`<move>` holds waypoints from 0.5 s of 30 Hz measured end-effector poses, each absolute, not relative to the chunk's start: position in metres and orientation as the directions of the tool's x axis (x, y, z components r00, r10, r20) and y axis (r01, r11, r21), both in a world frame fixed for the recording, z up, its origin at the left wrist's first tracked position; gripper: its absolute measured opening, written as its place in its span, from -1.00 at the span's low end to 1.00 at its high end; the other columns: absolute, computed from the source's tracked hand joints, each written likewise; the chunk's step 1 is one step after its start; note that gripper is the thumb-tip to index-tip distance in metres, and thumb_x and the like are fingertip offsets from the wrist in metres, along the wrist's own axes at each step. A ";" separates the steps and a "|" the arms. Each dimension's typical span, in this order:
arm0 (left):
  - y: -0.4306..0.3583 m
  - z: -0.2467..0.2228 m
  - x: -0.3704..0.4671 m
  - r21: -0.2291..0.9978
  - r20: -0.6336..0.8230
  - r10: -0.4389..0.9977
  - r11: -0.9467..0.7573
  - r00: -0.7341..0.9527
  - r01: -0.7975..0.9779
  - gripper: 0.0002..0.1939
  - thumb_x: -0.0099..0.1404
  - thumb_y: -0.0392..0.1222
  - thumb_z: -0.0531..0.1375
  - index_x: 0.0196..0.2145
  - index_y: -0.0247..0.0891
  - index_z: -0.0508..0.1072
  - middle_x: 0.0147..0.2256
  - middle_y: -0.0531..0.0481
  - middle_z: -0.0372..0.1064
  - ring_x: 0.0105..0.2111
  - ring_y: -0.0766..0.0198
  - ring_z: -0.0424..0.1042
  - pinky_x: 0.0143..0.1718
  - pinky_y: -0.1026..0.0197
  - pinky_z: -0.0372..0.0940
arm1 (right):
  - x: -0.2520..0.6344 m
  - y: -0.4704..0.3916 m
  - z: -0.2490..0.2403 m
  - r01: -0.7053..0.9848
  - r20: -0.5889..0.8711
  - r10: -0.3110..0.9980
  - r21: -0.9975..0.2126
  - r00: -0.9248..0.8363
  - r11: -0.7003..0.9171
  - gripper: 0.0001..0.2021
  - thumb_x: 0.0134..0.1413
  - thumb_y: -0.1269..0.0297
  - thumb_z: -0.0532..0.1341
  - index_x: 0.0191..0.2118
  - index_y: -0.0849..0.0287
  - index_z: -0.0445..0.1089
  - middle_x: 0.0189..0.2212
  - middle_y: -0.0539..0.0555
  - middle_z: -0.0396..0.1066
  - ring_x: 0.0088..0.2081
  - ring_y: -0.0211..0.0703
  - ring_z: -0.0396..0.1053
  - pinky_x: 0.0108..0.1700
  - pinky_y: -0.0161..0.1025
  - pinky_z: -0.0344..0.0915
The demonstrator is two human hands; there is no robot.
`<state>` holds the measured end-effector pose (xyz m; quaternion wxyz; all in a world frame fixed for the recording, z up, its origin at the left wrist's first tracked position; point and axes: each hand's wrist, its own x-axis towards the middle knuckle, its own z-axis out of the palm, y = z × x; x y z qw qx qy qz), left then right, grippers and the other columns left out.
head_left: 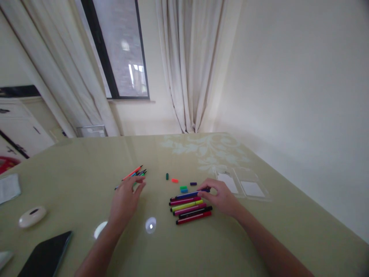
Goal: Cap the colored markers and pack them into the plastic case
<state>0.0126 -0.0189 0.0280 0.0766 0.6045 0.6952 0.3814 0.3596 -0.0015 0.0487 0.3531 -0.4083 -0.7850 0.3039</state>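
- Six markers point(189, 209) rowed, well short of table's point(161, 246) far edge.
- Right hand point(220, 196) pinches blue marker point(186, 195); likely row-straightening.
- Left hand point(125, 198): fingertips apart, beside loose pens point(132, 172).
- Next probably needs gentle release.

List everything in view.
Slim plastic markers: six; blue, two magenta, yellow, black, red; centre
Loose slim markers: several, mixed, centre left
Small plastic caps: five; two green, orange, blue, navy; behind row
Flat clear plastic case: one, white inserts, right
Rounded objects: two, white, left
Flat slab: one, black, lower left
Folded sheet: one, pale, left
Glossy table: one, greenish, foreground
Fabric curtains: two, cream, back
Window: one, black frame, back
Framed panel: one, grey, back
Cabinet: one, white, far left
Unclear item: one, red, left
Left hand: one, by loose slim markers
Right hand: one, holding blue marker
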 end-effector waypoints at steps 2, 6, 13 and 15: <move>-0.017 0.024 -0.007 0.429 0.386 0.883 0.085 -0.267 0.899 -0.67 0.41 -0.06 0.08 -0.09 -0.23 0.57 -0.12 -0.19 0.53 -0.12 -0.05 0.49 -0.08 0.00 0.37 | 0.360 0.000 0.046 0.436 0.285 0.844 -0.755 -0.454 0.490 -0.80 0.21 0.08 0.37 -0.26 0.10 0.62 -0.30 0.09 0.55 -0.22 -0.04 0.49 -0.11 -0.16 0.36; -0.020 0.018 -0.017 0.226 0.323 0.911 0.189 -0.257 0.956 -0.65 0.47 -0.09 0.00 0.00 -0.24 0.50 -0.05 -0.20 0.48 -0.06 -0.06 0.46 -0.08 0.02 0.36 | 0.358 0.001 0.041 0.463 0.231 0.838 -0.746 -0.494 0.478 -0.86 0.13 0.14 0.42 -0.31 0.07 0.64 -0.25 0.10 0.52 -0.15 -0.01 0.48 -0.02 -0.11 0.36; -0.020 0.014 -0.013 0.185 0.261 0.928 0.224 -0.267 0.957 -0.68 0.47 -0.11 0.01 -0.04 -0.22 0.52 -0.05 -0.20 0.47 -0.07 -0.04 0.48 -0.11 0.03 0.38 | 0.354 0.006 0.038 0.462 0.254 0.822 -0.726 -0.509 0.510 -0.83 0.24 0.12 0.34 -0.23 0.05 0.65 -0.22 0.11 0.53 -0.13 -0.01 0.47 0.00 -0.10 0.36; -0.018 0.013 -0.013 0.197 0.248 0.932 0.219 -0.264 0.956 -0.70 0.47 -0.10 0.04 -0.07 -0.22 0.52 -0.06 -0.19 0.47 -0.05 -0.03 0.48 -0.08 0.05 0.37 | 0.346 0.012 0.037 0.503 0.273 0.828 -0.688 -0.490 0.524 -0.81 0.32 0.16 0.27 -0.19 0.07 0.64 -0.22 0.11 0.53 -0.13 -0.04 0.46 -0.01 -0.13 0.35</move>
